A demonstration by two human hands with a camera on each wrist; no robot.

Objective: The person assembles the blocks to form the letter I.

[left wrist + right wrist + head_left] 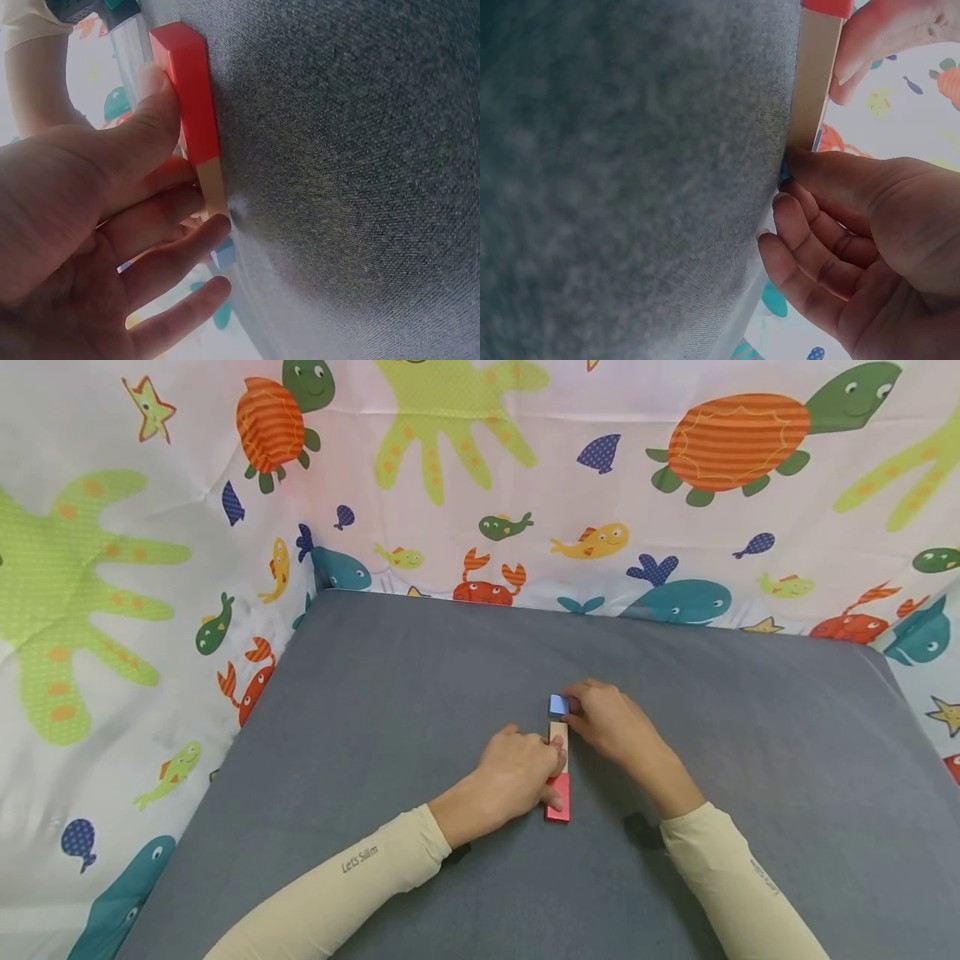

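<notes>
A short row of blocks runs away from the person on the grey cloth: a red block (557,811) nearest, a plain wooden block (558,731) touching its far end, and a small blue block (557,704) just past a narrow gap. My left hand (517,772) reaches over from the left. Its thumb rests on the red block and its fingers touch the wooden one, the other fingers extended loosely in the left wrist view. From the right, my right hand (611,722) pinches the blue block between thumb and fingers; in the right wrist view they mostly cover it.
Grey cloth (390,693) covers the flat surface all round the blocks. Behind it and along the left hangs a white curtain (435,535) printed with sea animals. Both forearms wear cream sleeves (360,868).
</notes>
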